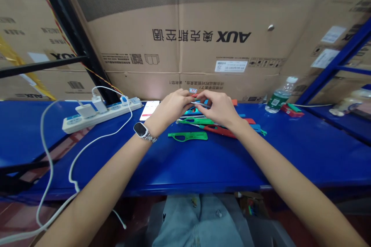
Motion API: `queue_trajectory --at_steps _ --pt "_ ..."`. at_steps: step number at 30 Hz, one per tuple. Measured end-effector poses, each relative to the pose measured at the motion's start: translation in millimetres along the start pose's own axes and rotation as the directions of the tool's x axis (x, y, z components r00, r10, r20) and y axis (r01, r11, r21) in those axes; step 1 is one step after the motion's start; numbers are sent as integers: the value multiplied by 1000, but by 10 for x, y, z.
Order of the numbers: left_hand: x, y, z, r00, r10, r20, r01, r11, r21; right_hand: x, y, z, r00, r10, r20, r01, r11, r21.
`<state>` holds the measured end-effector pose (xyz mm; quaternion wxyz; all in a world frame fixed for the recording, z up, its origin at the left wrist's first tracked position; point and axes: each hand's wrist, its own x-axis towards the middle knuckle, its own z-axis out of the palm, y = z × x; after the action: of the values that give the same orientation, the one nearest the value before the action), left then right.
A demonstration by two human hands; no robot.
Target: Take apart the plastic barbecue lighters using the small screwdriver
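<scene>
Across the blue surface (226,162), could snag the white cable (75,185) by swinging the left hand (174,105) aside; cannot tell that grip. Pinching with the right hand (218,107), above coloured lighters (208,121), a thin silvery piece (202,104); could lose it among them through slack fingertips.

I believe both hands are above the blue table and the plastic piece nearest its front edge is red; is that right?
Not quite: the head view shows that the plastic piece is green, not red; the left hand and right hand are above the blue table.
</scene>
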<state>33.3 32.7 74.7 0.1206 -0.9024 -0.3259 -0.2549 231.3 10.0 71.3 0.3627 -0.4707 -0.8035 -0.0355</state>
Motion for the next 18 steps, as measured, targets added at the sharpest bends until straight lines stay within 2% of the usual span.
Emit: queue_trajectory --at_steps 2,4,6,7,9,11,14,16,18 --pt "8 -37 30 999 -27 -36 25 997 -75 -26 57 -26 997 2 -80 2 999 52" --pt "-8 -68 57 992 -94 -81 80 984 -161 -58 164 -5 976 34 -217 -2 989 147" --pt "-37 -80 81 971 -209 -118 171 947 -271 -96 299 69 931 132 -339 -32 958 287" --pt "-53 -80 95 953 -275 -125 220 915 -337 -120 363 121 923 184 -337 -58 934 352" --pt "-81 -71 127 910 -399 -113 295 814 -500 -177 450 241 963 191 -190 -84 884 461" --pt "-99 -61 166 862 -500 -82 322 666 -673 -242 452 370 994 102 26 -102 866 490" --pt "-118 -54 223 806 -590 -48 287 460 -840 -314 316 555 971 13 239 -95 938 333" --pt "-140 -52 256 789 -613 -30 250 366 -896 -322 205 653 954 5 301 -77 970 229" --pt "-171 -51 282 783 -622 10 221 263 -939 -305 133 709 949 7 315 -73 977 199"
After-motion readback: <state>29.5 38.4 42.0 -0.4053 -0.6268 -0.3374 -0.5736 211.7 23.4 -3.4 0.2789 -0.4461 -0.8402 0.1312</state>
